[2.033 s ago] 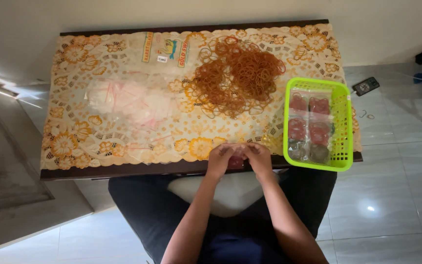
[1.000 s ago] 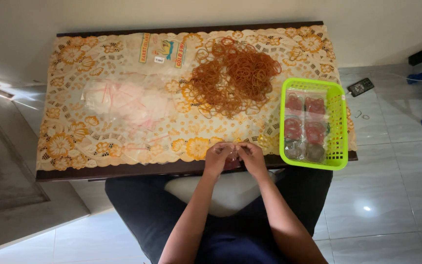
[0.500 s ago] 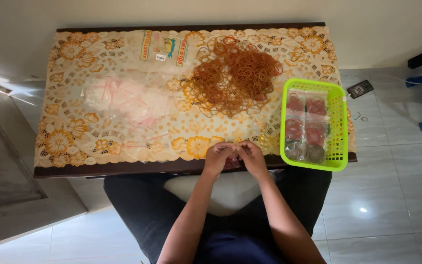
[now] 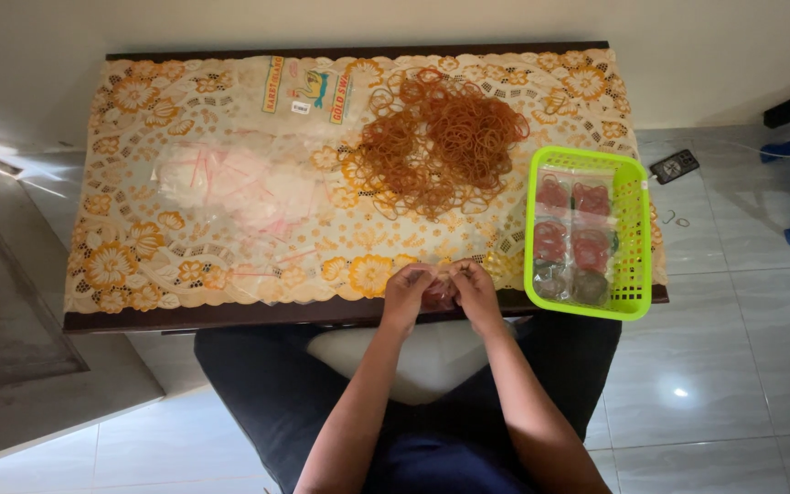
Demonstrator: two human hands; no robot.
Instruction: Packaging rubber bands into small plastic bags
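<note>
While both hands meet at the near edge of the low dark wooden table [image 4: 230,316], the left hand [image 4: 409,293] and the right hand [image 4: 475,291] close their fingertips together on a small bundle of brown rubber bands [image 4: 439,293], pinched between them just above the floral orange-and-cream lace tablecloth [image 4: 130,247]. Farther back on the cloth lies a large loose heap of brown rubber bands [image 4: 436,142], well apart from the hands. Left of the heap sits a pile of clear plastic bags with red markings [image 4: 240,187]. At the table's right end stands a bright green plastic mesh basket [image 4: 635,229] holding small clear packets of bundled bands [image 4: 571,240].
</note>
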